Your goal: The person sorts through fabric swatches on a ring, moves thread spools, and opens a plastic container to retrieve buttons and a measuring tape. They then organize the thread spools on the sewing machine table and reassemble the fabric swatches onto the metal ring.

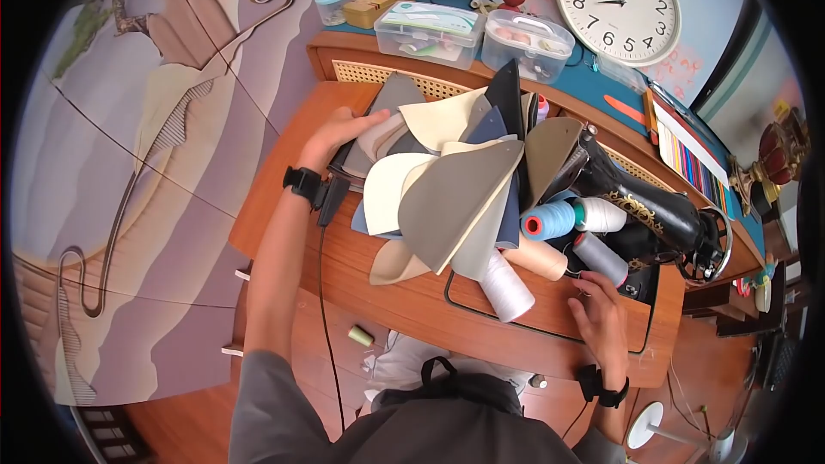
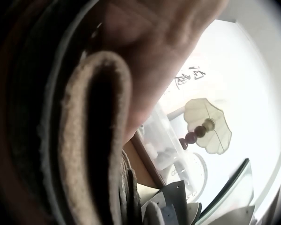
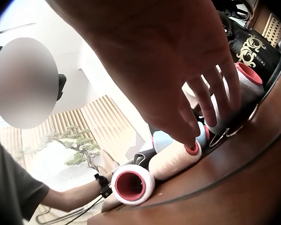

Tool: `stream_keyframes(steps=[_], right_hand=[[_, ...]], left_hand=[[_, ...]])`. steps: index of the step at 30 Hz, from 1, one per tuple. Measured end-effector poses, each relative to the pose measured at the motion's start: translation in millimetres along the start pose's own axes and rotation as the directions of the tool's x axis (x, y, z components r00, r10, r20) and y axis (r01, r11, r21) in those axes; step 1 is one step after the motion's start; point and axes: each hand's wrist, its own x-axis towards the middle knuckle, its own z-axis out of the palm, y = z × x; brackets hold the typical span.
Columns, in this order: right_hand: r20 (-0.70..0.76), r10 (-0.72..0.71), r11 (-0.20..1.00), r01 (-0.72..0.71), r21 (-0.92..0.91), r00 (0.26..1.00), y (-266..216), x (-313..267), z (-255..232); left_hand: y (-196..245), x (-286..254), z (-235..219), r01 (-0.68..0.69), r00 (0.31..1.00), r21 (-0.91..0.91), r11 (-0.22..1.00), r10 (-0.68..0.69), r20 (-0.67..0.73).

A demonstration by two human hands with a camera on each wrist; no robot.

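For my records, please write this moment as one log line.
left hand: at piled pieces | right hand: beside peach thread cone | sewing machine: right of pile

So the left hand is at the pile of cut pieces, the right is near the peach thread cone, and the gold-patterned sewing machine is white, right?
Not quite: the gold-patterned sewing machine is black, as the head view shows. The left hand is at the pile of cut pieces and the right hand is near the peach thread cone, as you say.
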Motion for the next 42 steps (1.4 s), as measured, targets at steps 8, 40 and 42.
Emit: stream_keyframes(steps=[8, 40, 42], right_hand=[[-0.021, -0.169, 0.98, 0.17, 0.106, 0.985, -28, 20, -2], [0.147, -0.425, 0.829, 0.32, 0.458, 0.893, -110, 170, 58], [0.139, -0.42, 0.834, 0.321, 0.448, 0.897, -108, 175, 66]], left_hand=[[-2, 10, 6, 0.023, 0.999, -0.096, 0.995, -0.019, 0.039], [33, -85, 39, -0.341, 0.84, 0.526, 0.779, 0.504, -0.201], [30, -61, 48, -0.502, 0.743, 0.483, 0.718, 0.643, -0.183]])
